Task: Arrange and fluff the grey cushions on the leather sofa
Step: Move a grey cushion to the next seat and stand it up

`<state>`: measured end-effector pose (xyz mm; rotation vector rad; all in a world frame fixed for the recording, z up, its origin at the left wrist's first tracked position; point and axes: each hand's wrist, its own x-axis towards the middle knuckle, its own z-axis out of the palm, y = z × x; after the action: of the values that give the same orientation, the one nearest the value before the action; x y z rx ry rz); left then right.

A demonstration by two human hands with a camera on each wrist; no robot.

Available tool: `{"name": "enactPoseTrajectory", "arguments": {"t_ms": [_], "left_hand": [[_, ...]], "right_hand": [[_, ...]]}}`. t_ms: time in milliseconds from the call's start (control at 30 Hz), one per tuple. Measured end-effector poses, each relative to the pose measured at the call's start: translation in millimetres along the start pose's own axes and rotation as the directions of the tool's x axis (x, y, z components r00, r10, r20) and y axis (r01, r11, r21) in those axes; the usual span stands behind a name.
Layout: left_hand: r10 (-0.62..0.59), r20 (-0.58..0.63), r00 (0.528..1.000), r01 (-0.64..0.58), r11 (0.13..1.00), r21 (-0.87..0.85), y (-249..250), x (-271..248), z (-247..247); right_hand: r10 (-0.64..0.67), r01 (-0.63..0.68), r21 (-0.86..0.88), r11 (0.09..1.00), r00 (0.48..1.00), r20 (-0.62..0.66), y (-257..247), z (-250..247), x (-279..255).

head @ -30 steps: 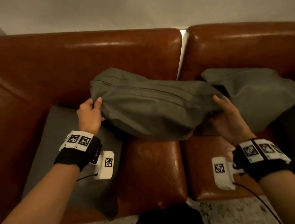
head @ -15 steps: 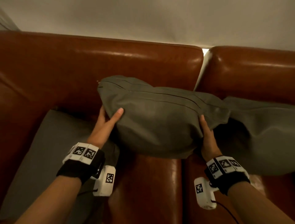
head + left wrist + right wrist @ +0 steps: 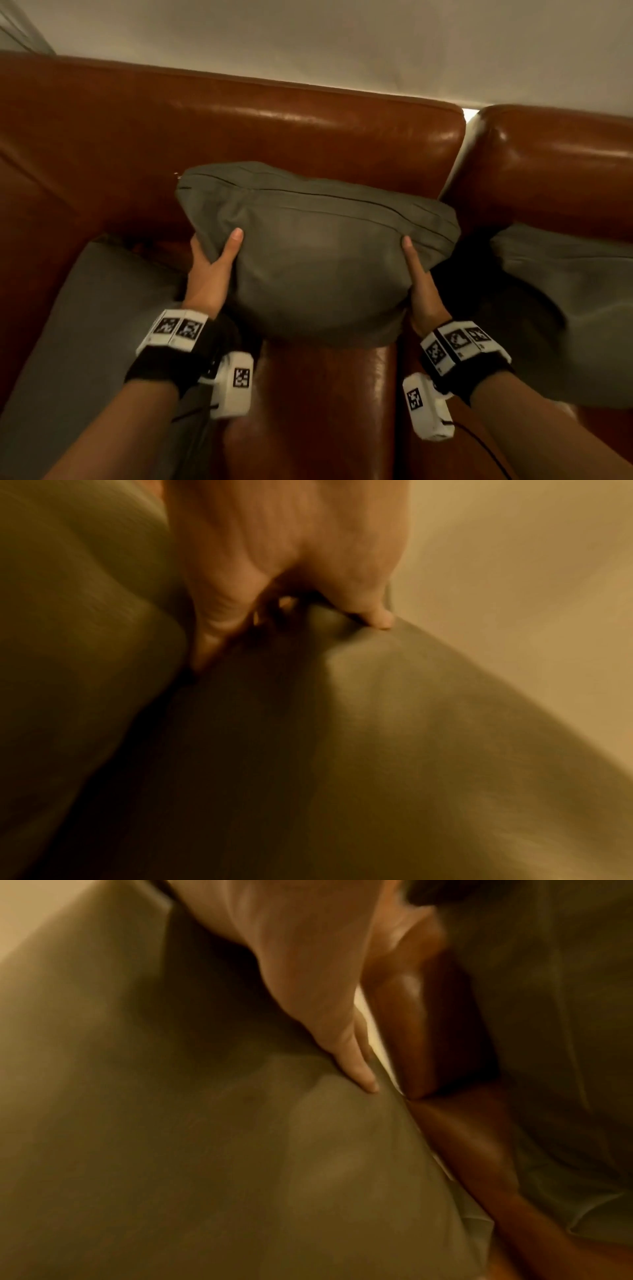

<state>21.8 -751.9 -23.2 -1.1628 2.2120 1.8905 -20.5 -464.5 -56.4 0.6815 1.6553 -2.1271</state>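
1. We find no word, number or brand that we can read.
2. We see only black-and-white square code marks, on the left wristband (image 3: 178, 330) and the right wristband (image 3: 459, 342).
3. We see one such mark each on the left white box (image 3: 236, 383) and the right white box (image 3: 424, 407).

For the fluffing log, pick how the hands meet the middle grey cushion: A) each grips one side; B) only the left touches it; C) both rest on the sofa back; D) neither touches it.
A: the left hand and right hand clasp opposite sides of the middle grey cushion, thumbs on its front.
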Motion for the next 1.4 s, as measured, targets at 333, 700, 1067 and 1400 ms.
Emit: {"name": "enactPoseTrajectory", "arguments": {"t_ms": [333,700,1067,1400], "left_hand": [[0.095,0.034,0.995,-0.095,0.995,0.019,-20,-38,-61],[0.044,-0.581,0.813,0.177,0.931,0.318,-155,-176,-187],[-0.686,-0.015,0.727,0.591,0.637,-0.495,-247,-204,-161],[-0.255,-0.55,0.796,-0.109,0.832,-0.544,-163,-231,-245]], "right_hand": [[-0.201,0.132,-0.229,0.964,0.929,-0.31,-28,-24,-14],[-0.533,0.891,-0.425,0.157,0.439,0.723,-10,175,-96],[0.033,0.522,-0.731,0.439,0.804,0.594,121,215,-90],[0.037,0.695,-0.514,0.502,0.577,0.816,69,310,-108]]}}
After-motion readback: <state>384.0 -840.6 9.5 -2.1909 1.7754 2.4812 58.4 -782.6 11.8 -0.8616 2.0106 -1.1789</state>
